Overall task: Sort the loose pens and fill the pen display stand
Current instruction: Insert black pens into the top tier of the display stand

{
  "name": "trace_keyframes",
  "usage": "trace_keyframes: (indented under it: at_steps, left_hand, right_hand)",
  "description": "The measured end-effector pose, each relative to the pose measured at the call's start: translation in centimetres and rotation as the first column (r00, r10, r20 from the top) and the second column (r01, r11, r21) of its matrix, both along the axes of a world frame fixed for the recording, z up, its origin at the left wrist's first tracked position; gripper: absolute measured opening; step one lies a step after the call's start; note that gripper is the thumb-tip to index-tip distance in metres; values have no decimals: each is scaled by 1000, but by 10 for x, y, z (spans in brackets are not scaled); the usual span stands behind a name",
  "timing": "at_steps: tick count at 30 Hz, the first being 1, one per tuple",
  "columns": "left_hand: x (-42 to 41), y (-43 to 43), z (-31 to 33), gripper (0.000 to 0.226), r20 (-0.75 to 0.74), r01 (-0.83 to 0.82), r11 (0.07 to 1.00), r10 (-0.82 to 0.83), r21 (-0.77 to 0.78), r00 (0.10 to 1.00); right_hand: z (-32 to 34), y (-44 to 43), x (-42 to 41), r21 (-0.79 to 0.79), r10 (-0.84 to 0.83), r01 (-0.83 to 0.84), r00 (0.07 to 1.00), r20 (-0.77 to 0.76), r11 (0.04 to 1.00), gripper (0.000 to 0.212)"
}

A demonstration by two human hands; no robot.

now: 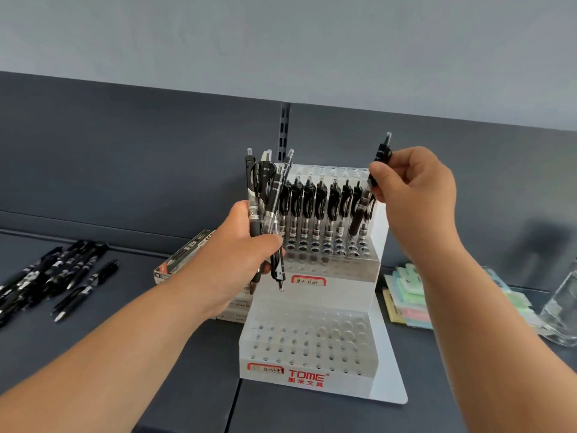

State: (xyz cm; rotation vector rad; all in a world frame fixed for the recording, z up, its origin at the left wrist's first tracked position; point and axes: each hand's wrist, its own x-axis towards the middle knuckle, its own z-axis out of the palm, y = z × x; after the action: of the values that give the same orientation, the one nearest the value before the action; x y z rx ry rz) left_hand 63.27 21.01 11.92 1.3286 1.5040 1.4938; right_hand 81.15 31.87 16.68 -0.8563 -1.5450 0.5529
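on the dark bench (312,414) at centre stands the pen display stand (312,348), a clear stepped block with tiers of round holes, red-framed labels and red "tome" lettering on its front. its lowest tier is bare of pens; a higher tier carries a row of black pens (318,210) standing upright, clips to the top. the top tier behind them is pale and hard to make out.

far to the left lie the loose pens (53,276) in a dark heap, cut off by the frame edge, individual pens hard to separate. a pen box (184,254) sits behind the left forearm, mostly hidden. to the right a stack of pastel sticky notes (406,295) is partly covered by the right forearm, and a clear container (562,307) is cut off at the edge.

the left hand (240,254) has its fingers curled tight around a bundle of pens (265,207), their tips poking out below the fist. the right hand (415,189) pinches a single pen (365,201) near its clip between thumb and fingertips, its tip down at the right end of the filled row.
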Motion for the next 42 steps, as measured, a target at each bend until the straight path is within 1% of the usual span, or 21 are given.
trace_keyframes:
  at_steps: [3,5,7,13,16,23,25,26,27,29,31,33,34,36,38,40,42]
  left_hand:
    - [2,2,-1,21,9,5,1000,-5,4,1000]
    - [3,3,-2,22,12,6,1000,-6,0,1000]
    - [3,4,-3,22,15,8,1000,-8,1,1000]
    - [2,7,-3,21,31,41,999,-41,-2,999]
    - [2,10,-4,22,55,54,999,-54,3,997]
    - [6,12,-2,22,101,97,995,-97,11,990]
    - [8,11,0,22,128,120,993,-120,5,984]
    - [9,10,1,23,139,131,991,-131,6,982]
    - [11,10,2,23,149,141,990,-141,10,979]
    - [14,10,4,26,159,167,986,-169,27,973]
    - [16,11,5,29,142,205,978,-207,32,968]
    - [19,10,5,30,125,242,970,-241,14,962]
    - [21,9,6,30,122,257,966,-256,4,959]
    - [22,8,6,29,126,284,959,-281,-8,951]
    - [25,9,7,23,159,281,960,-277,-4,948]
    - [28,10,8,17,176,240,971,-239,18,955]
    - [30,11,9,18,161,196,980,-200,38,966]
  right_hand:
    - [-3,4,-4,5,-8,8,999,35,1000,15]
    - [-6,6,-8,4,-16,15,998,62,1000,12]
    - [-11,7,-11,0,-32,32,994,109,999,9]
    - [-33,14,-14,-66,-52,71,967,250,995,13]
    - [-43,14,-17,-63,-71,96,944,322,993,14]
    - [-41,11,-16,-48,-130,161,912,388,986,13]
    - [-36,2,-16,12,-175,183,921,348,983,11]
    - [-32,-4,-17,30,-163,161,937,309,986,12]
    - [-30,-11,-19,22,-113,111,956,270,994,11]
    - [-27,-25,-24,-92,84,-66,975,205,994,10]
    - [-27,-30,-29,-258,260,-236,964,63,937,11]
    - [-26,-27,-31,-376,326,-352,936,-135,857,18]
    - [-25,-25,-30,-409,342,-397,918,-203,822,20]
    - [-23,-23,-29,-425,394,-458,889,-233,781,17]
    - [-23,-22,-28,-401,422,-474,881,-216,784,10]
    - [-25,-22,-27,-380,410,-466,884,-224,799,7]
    - [-27,-22,-27,-382,392,-462,885,-250,800,7]
